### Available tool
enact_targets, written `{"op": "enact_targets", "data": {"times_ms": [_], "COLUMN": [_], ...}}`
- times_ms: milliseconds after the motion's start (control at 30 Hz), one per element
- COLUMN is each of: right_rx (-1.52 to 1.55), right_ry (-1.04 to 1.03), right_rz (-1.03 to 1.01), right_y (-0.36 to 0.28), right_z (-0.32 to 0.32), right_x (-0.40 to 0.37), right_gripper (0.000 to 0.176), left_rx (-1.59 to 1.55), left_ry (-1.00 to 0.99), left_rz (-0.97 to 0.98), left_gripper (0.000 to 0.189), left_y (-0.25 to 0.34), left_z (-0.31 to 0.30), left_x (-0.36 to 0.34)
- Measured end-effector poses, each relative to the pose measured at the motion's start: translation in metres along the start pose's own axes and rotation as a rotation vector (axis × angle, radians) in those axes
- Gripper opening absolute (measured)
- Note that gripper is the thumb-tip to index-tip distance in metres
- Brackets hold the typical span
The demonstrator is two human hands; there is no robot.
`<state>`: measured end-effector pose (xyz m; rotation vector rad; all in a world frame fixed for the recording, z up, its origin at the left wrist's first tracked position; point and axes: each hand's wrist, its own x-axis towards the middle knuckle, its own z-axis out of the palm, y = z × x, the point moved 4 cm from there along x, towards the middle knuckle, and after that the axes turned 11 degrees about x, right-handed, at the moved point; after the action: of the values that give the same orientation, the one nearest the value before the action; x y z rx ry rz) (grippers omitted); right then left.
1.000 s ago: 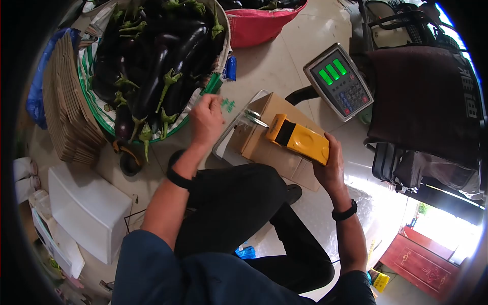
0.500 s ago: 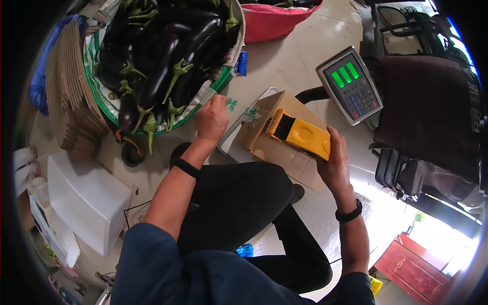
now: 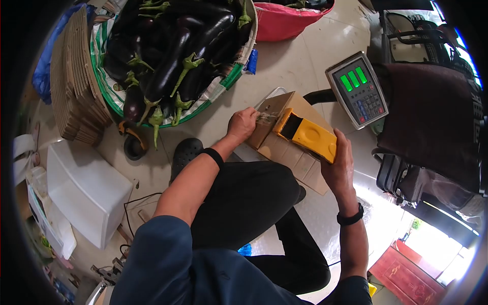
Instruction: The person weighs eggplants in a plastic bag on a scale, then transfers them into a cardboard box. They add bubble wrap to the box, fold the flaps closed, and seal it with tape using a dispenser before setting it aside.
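Note:
My right hand (image 3: 339,160) is wrapped round the back end of a yellow tape dispenser (image 3: 310,137), which lies over the top of a brown cardboard box (image 3: 291,161). Clear packing tape (image 3: 267,117) runs from the front of the dispenser to my left hand (image 3: 243,124). The left fingers are pinched on its end, right at the box's left side. Under the box shows the edge of a metal scale platform (image 3: 277,91). The scale's display (image 3: 357,89) stands beyond the box, with green digits lit.
A large green-and-white sack (image 3: 216,94) full of eggplants (image 3: 173,66) stands ahead on the left. Flattened cardboard boxes (image 3: 73,86) lean beside it. A red container (image 3: 292,23) is behind. A white bin (image 3: 86,188) lies left, and a dark chair (image 3: 427,112) is at right.
My left hand has moved right and down with the tape end, from near the sack to the box's side. The stretch of tape between hand and dispenser is shorter.

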<state>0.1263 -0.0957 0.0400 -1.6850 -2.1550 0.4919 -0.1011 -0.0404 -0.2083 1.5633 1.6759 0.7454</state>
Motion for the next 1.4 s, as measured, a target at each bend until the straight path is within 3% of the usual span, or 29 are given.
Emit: {"op": "enact_targets", "data": {"times_ms": [133,333,400,467,533,633,667,800,867,1067,1233,1333,1400], "right_rx": [0.034,0.041,0.047,0.058,0.066,0.053,0.042,0.057,0.073,0.105,0.057,0.054,0.060], "right_ry": [0.020,0.033,0.067,0.068,0.067,0.078,0.089,0.100,0.104,0.145,0.144,0.169,0.149], "right_rz": [-0.002,-0.022,-0.056,-0.044,-0.037,-0.050,-0.071,-0.111,-0.098,-0.087,-0.097,-0.129,-0.116], "right_y": [0.004,0.008,0.008,0.012,0.016,0.019,0.019,0.022,0.022,0.022,0.023,0.023,0.025], "right_z": [0.002,0.004,0.005,0.007,0.009,0.010,0.010,0.012,0.013,0.015,0.015,0.017,0.016], "right_x": [-0.001,-0.003,-0.006,-0.007,-0.006,-0.007,-0.006,-0.004,-0.005,-0.008,-0.010,-0.013,-0.013], "right_gripper": [0.076,0.075,0.075,0.074,0.074,0.070,0.070,0.069,0.069,0.069,0.070,0.069,0.069], "left_rx": [-0.027,0.342,0.131,-0.658,-0.757,-0.574,-0.540,-0.453,-0.490,-0.613,-0.427,-0.320,-0.338], "left_ry": [-0.016,-0.246,-0.242,-0.289,-0.568,-0.401,-0.483,-0.423,-0.393,-0.478,-0.554,-0.571,-0.682], "left_rz": [0.011,-0.190,-0.201,-0.103,0.051,0.152,0.169,0.194,-0.027,-0.085,-0.111,0.128,0.108], "left_gripper": [0.023,0.036,0.049,0.059,0.070,0.084,0.086,0.085,0.086,0.090,0.090,0.087,0.086], "left_y": [0.000,-0.050,-0.044,0.027,0.088,0.078,0.071,0.039,0.006,-0.020,0.044,0.060,0.055], "left_z": [0.000,0.009,0.000,-0.031,-0.043,-0.001,0.006,0.030,0.055,0.085,0.012,-0.020,-0.046], "left_x": [0.000,0.004,0.026,0.032,0.019,0.022,0.025,0.033,0.040,0.040,0.005,-0.017,-0.021]}}
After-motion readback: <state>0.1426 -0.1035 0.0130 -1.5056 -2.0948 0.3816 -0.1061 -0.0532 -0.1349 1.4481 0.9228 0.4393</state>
